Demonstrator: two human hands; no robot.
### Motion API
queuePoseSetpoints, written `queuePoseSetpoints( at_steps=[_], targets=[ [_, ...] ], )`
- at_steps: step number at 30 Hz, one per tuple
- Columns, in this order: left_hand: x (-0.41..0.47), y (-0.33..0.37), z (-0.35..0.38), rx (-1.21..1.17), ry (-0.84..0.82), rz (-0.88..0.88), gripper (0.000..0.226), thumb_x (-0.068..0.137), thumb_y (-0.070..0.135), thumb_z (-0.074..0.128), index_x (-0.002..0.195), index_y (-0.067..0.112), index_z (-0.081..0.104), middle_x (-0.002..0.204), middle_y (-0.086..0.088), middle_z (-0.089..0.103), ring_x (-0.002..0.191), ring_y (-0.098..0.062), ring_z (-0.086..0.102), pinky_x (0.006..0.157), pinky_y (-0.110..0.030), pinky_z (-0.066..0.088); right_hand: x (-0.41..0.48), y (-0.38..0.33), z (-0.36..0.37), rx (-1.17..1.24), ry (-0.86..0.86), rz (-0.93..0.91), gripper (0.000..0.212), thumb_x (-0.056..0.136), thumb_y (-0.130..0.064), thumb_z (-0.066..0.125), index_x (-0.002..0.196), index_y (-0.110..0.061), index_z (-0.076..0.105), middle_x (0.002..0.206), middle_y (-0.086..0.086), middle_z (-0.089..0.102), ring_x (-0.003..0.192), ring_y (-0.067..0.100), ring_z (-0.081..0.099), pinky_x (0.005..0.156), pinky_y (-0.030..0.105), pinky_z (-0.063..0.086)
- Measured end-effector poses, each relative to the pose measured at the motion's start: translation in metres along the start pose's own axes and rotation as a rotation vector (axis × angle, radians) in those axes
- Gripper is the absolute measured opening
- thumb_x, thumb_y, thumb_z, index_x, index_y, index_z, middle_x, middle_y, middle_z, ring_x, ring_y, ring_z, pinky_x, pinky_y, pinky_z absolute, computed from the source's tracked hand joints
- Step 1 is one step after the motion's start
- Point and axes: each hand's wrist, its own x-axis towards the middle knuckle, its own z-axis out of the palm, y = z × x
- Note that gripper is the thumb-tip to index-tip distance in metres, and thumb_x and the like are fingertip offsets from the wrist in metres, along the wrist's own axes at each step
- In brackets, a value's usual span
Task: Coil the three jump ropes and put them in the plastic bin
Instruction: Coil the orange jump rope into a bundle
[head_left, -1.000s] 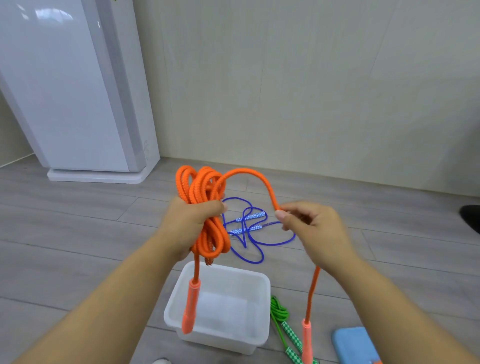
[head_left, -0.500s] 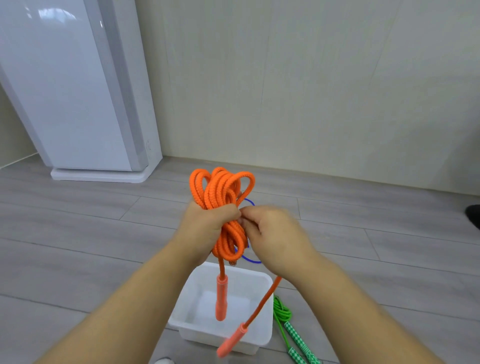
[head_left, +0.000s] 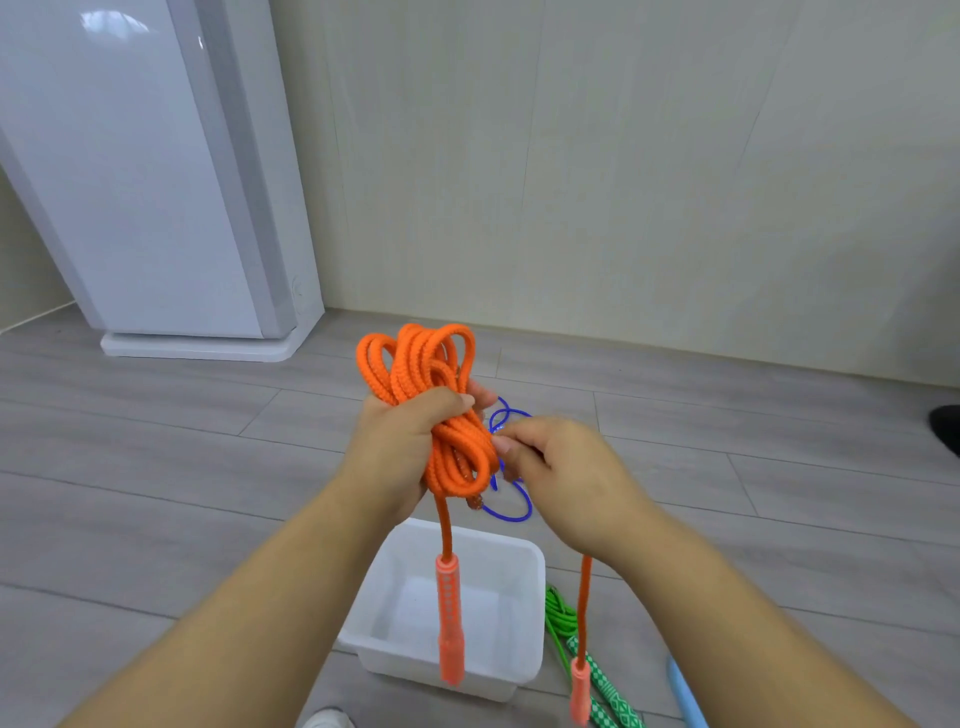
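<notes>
Over floor (head_left: 156, 493), left hand (head_left: 395, 447) round rope (head_left: 421, 364)

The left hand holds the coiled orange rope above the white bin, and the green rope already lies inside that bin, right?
Not quite. The head view shows the green rope on the floor beside the white bin, not inside it. The left hand does hold the coiled orange rope above the bin.

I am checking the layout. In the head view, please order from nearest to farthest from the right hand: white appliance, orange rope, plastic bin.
1. orange rope: held in the right hand.
2. plastic bin: on the floor below, slightly left.
3. white appliance: far left, at the wall.
</notes>
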Motion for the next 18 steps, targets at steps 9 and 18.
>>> queuePoseSetpoints(
  at_steps=[9,18],
  targets=[
    [0.006,0.009,-0.003,-0.087,0.158,0.045,0.021,0.083,-0.009,0.052,0.07,0.006,0.056,0.05,-0.004,0.056,0.047,-0.018,0.054,0.069,-0.042,0.045,-0.016,0.013,-0.007,-0.069,-0.121,0.137,0.03,0.097,-0.034,0.041,0.077,-0.017,0.055,0.064,-0.006,0.054,0.058,0.008,0.045,0.06,0.025,0.037],
    [-0.001,0.019,-0.009,0.315,0.291,0.24,0.05,0.084,-0.014,0.048,0.131,0.004,0.046,0.115,-0.009,0.063,0.06,-0.003,0.066,0.037,-0.014,0.043,-0.04,0.036,-0.027,-0.058,-0.107,0.098,0.015,0.091,-0.037,0.052,0.078,-0.032,0.057,0.063,0.002,0.053,0.058,0.011,0.047,0.058,0.03,0.039]
  ],
)
